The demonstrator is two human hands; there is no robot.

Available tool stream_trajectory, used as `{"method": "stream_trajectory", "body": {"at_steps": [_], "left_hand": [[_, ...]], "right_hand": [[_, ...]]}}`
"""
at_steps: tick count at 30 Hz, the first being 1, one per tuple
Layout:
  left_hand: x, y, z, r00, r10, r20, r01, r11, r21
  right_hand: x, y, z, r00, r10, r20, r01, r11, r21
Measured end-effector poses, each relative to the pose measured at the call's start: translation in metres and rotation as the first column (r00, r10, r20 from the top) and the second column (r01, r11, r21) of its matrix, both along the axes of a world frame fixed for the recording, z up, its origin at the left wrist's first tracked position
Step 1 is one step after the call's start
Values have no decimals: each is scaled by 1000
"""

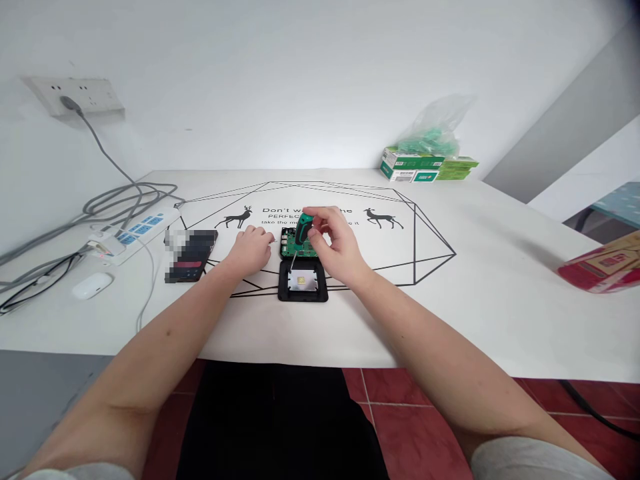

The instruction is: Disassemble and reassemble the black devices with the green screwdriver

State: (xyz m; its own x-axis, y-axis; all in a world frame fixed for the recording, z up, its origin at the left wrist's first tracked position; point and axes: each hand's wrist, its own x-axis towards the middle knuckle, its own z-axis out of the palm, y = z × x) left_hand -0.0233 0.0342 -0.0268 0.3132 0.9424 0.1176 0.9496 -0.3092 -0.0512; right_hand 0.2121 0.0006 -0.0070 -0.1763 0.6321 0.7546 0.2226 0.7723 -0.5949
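In the middle of the table lies an opened black device: a green circuit board (289, 249) in its shell, and nearer me a black cover (303, 297) with a silver metal plate (309, 283) inside. My right hand (337, 243) grips a green and black screwdriver (303, 230) by its handle, held nearly upright over the board. Its thin shaft slants down to the upper left edge of the cover. Just left of the board rests my left hand (251, 251), fingers curled together. Something tiny shows at its fingertips, too small to name.
A phone (193, 255), a white power strip (145, 230) with grey cables, and a white earbud case (93, 285) are on the left. Green and white boxes (413, 163) under a plastic bag (435, 130) stand back right. A red package (603, 267) is far right.
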Motion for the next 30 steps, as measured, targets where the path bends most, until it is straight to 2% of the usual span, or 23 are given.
{"method": "stream_trajectory", "body": {"at_steps": [4,7,10,12,20,30], "left_hand": [[-1,0,0,1000,-9,21,9,1000,-2],[-1,0,-1,999,-20,33,19,1000,5],[-1,0,-2,999,-21,26,21,1000,11],[-1,0,-2,1000,-20,17,19,1000,13],[-1,0,-1,1000,-21,13,21,1000,5],[1,0,-1,1000,-15,15,15,1000,1]], "right_hand": [[-2,1,-3,998,19,-65,-25,996,-90],[-3,1,-5,988,82,-129,-103,980,-173],[-5,1,-5,971,159,-180,-194,961,-198],[-5,1,-6,967,169,-190,-206,958,-201],[-4,-3,-3,988,99,-121,-115,984,-134],[0,-3,2,999,38,14,-38,999,21]]}}
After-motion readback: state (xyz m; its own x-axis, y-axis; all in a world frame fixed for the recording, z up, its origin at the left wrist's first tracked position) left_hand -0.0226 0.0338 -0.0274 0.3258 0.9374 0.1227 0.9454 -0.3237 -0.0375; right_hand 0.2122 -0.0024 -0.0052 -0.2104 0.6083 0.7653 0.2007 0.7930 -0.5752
